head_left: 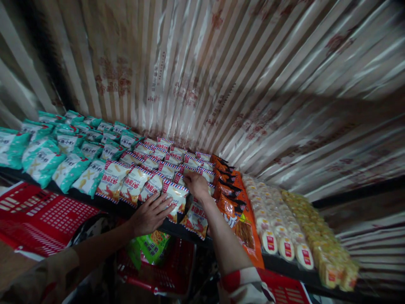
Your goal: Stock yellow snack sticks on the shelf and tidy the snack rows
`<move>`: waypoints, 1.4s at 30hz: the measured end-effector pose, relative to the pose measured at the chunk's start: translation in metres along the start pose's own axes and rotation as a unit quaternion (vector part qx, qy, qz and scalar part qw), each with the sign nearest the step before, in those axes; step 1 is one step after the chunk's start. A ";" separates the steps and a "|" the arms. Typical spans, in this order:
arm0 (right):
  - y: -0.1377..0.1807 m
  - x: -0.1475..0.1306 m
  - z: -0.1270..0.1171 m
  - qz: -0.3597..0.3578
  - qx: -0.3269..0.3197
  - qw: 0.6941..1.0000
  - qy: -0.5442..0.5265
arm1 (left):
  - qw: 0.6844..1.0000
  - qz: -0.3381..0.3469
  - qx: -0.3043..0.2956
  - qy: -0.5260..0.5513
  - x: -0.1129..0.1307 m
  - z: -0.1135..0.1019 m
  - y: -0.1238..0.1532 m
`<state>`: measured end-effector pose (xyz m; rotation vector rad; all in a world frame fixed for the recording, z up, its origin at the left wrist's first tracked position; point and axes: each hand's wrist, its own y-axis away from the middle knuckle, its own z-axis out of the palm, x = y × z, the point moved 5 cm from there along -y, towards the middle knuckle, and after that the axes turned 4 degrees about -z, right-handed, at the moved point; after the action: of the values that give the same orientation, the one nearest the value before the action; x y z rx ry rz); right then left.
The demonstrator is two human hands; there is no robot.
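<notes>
My left hand [153, 214] lies with its fingers stretched out against the lower part of a white snack bag [176, 198] with a red-and-blue striped edge, in the front row. Just behind that bag, my right hand [196, 185] has its fingers bent in at a second striped snack bag [179, 179]; the fingertips are partly hidden, but they seem to pinch it. More bags of this kind stand in rows around both hands. Below my right wrist, one striped bag [195, 218] leans at the shelf's front edge.
Teal snack bags [68, 164] fill the left of the shelf. Orange snack packs [245, 236], round white wrapped cakes [286, 248] and yellow wrapped snacks [335, 264] continue rightward. Red baskets [72, 219] sit below, one holding a green bag [152, 247]. A striped sheet [190, 76] hangs behind.
</notes>
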<state>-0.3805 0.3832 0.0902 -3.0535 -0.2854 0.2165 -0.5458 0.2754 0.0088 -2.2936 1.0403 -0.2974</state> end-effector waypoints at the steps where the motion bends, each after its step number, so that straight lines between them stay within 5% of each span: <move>1: -0.001 -0.001 0.000 0.002 0.003 1.000 0.000 | 1.000 -0.003 0.002 0.002 0.000 0.000 0.000; 23: -0.007 0.008 0.006 0.063 -0.052 0.995 -0.051 | 0.999 0.024 0.005 0.026 0.001 -0.005 0.001; 37: -0.012 0.014 0.007 0.001 -0.050 0.986 -0.158 | 0.998 0.057 0.028 0.017 0.006 -0.001 -0.014; 42: -0.022 0.031 -0.014 0.055 0.015 0.997 -0.045 | 0.997 0.063 0.027 0.019 0.007 -0.001 -0.014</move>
<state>-0.3520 0.4099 0.1018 -3.0377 -0.1175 0.3624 -0.5333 0.2769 0.0181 -2.1719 1.1769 -0.3156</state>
